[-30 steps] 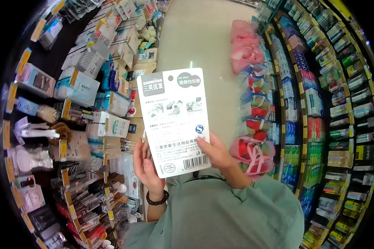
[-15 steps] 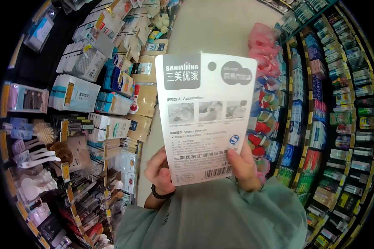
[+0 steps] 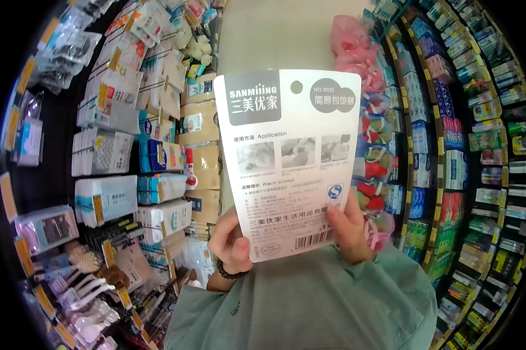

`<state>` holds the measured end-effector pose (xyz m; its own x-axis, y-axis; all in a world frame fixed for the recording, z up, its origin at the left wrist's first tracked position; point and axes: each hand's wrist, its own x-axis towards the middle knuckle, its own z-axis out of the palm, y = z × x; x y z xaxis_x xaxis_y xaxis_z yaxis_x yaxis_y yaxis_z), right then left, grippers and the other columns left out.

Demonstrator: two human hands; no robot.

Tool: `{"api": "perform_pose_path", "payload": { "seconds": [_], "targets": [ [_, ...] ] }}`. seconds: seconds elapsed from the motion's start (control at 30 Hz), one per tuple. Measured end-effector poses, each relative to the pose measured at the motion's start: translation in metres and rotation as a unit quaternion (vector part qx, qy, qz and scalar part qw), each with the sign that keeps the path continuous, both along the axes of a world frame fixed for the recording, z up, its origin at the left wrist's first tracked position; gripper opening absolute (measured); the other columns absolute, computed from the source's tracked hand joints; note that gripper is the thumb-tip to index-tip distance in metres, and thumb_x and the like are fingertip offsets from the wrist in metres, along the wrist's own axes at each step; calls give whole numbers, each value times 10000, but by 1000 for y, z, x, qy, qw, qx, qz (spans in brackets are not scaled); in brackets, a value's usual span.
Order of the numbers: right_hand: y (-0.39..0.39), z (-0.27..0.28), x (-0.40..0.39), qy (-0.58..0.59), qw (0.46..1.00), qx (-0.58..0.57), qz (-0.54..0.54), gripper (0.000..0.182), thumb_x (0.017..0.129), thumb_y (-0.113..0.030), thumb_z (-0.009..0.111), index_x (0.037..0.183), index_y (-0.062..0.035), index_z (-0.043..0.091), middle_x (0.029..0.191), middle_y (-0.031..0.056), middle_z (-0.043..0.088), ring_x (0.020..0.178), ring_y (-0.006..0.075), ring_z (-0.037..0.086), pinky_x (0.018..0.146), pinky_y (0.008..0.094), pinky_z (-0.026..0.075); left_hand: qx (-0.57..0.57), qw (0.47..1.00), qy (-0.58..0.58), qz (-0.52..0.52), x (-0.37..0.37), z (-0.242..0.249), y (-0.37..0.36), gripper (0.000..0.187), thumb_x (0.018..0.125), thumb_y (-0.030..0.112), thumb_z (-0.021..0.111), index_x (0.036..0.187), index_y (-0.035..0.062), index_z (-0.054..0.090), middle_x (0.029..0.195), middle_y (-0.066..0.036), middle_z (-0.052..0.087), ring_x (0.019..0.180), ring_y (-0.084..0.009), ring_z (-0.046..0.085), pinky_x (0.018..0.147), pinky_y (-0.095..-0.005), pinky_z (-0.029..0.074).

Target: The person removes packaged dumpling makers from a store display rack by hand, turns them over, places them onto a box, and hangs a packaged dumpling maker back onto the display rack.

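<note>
Stocked shop shelves point(image 3: 450, 151) flank me; both hands, left point(image 3: 231, 242) and right point(image 3: 349, 226), grip a white printed backing card point(image 3: 289, 160), which blocks the pale aisle floor point(image 3: 274, 35).

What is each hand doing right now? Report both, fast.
Left hand: closed on the lower left edge of the white printed cardboard product card.
Right hand: closed on the card's lower right corner, thumb on its face.

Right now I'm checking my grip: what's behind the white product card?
Left hand fingers sit behind the card; the floor shows above it. Whatever product is on its front is hidden.
</note>
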<state>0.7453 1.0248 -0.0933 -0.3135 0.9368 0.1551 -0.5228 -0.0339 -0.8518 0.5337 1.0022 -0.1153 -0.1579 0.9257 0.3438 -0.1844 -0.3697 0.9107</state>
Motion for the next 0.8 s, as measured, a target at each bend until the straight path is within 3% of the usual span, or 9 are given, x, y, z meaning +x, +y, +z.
{"api": "perform_pose_path", "payload": {
  "seconds": [0.2,0.37,0.6,0.7,0.8],
  "targets": [
    [80,-8,6,13,999,-36,22,603,983,-25,423,1510,51,141,1456,136,409,1335,189,392,1094,337,306,-39,998,42,36,5,-6,72,577,954,324,581,1232,-174,493,1138,-308,619,1019,-282,627,890,-378,492],
    [167,-7,8,26,998,-53,25,600,989,-33,424,1515,35,144,1452,118,415,1327,175,398,1089,331,313,0,999,48,23,7,-1,158,469,944,210,553,1213,-172,504,1105,-316,632,985,-280,640,874,-374,500],
    [273,-9,11,16,996,-73,40,599,988,-33,427,1517,23,152,1448,114,422,1322,176,405,1085,331,320,19,994,97,35,6,16,266,460,942,195,551,1222,-165,498,1129,-335,622,1001,-301,641,888,-390,501],
    [311,-8,3,21,998,-47,31,594,992,-37,426,1517,24,154,1448,114,423,1320,176,406,1087,332,319,-24,989,104,103,13,25,305,508,916,344,558,1144,-110,556,973,-188,670,830,-187,629,743,-317,495],
    [350,-2,-9,38,997,-61,14,587,997,-42,427,1515,28,161,1449,113,424,1319,173,405,1088,333,319,-22,993,64,101,7,19,348,505,918,332,551,1156,-113,550,1009,-198,666,874,-202,634,782,-342,505]
  ]
}}
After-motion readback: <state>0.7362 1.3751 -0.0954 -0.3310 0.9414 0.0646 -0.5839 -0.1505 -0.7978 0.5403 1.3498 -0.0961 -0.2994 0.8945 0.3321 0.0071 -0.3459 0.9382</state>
